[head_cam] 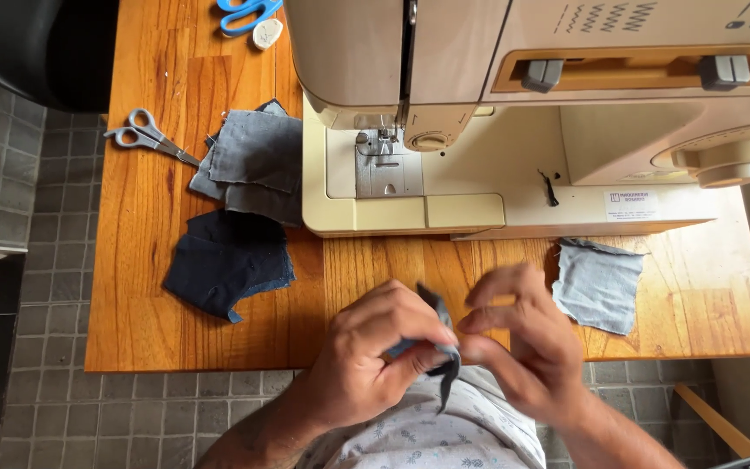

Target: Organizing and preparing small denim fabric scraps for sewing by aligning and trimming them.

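My left hand (373, 352) and my right hand (527, 343) meet over the table's near edge, both pinching a small folded piece of dark denim (441, 347) between fingers and thumbs. A strip of that cloth hangs down toward my lap. A cream sewing machine (514, 130) stands just beyond the hands, its needle and metal plate (381, 161) at centre left.
On the wooden table (149, 321) lie a dark blue denim piece (226, 260), a pile of grey denim pieces (258, 165), a light grey patch (599, 285), grey scissors (149, 136) and blue scissors (247, 12). Grey tiled floor (10, 174) lies left.
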